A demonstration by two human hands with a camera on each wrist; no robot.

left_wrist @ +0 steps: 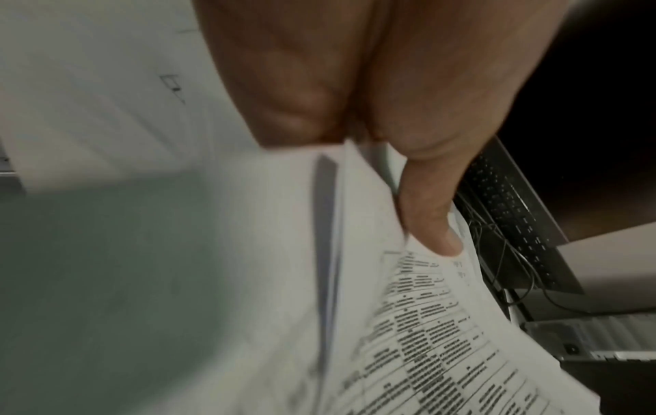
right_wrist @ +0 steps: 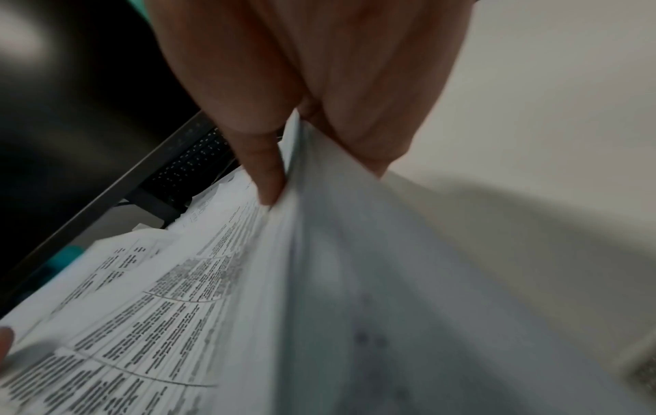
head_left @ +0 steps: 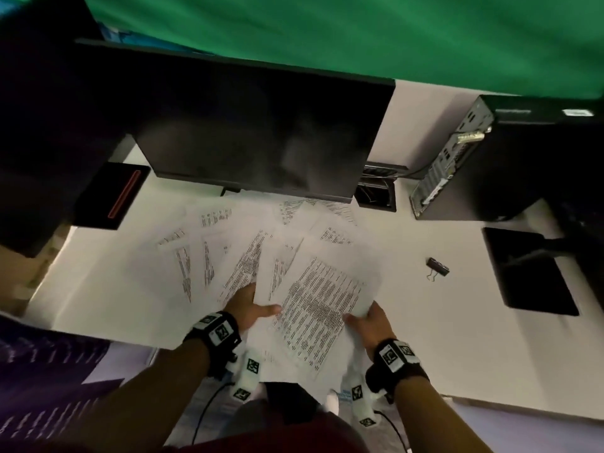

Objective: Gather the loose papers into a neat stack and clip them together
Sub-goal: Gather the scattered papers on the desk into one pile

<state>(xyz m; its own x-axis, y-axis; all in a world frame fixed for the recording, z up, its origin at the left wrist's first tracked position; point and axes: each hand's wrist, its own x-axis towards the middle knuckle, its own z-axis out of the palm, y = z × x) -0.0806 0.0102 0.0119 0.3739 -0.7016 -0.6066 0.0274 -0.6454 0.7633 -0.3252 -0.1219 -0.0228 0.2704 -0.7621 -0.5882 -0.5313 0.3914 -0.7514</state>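
Observation:
Several printed papers (head_left: 313,305) lie fanned over the white desk (head_left: 441,322) in front of the monitor. My left hand (head_left: 251,308) pinches the near left edge of the sheets, thumb on top, as the left wrist view shows on the papers (left_wrist: 426,323). My right hand (head_left: 369,318) pinches the near right edge of the same bundle of papers (right_wrist: 177,309), thumb over the printed side. The near ends of the sheets hang past the desk's front edge. A black binder clip (head_left: 437,268) lies on the desk to the right, apart from both hands.
A dark monitor (head_left: 261,135) stands behind the papers. A computer case (head_left: 457,165) sits at the back right, a black pad (head_left: 529,273) at the right. A black box with a red slot (head_left: 111,194) is at the left. A green screen (head_left: 359,31) hangs behind.

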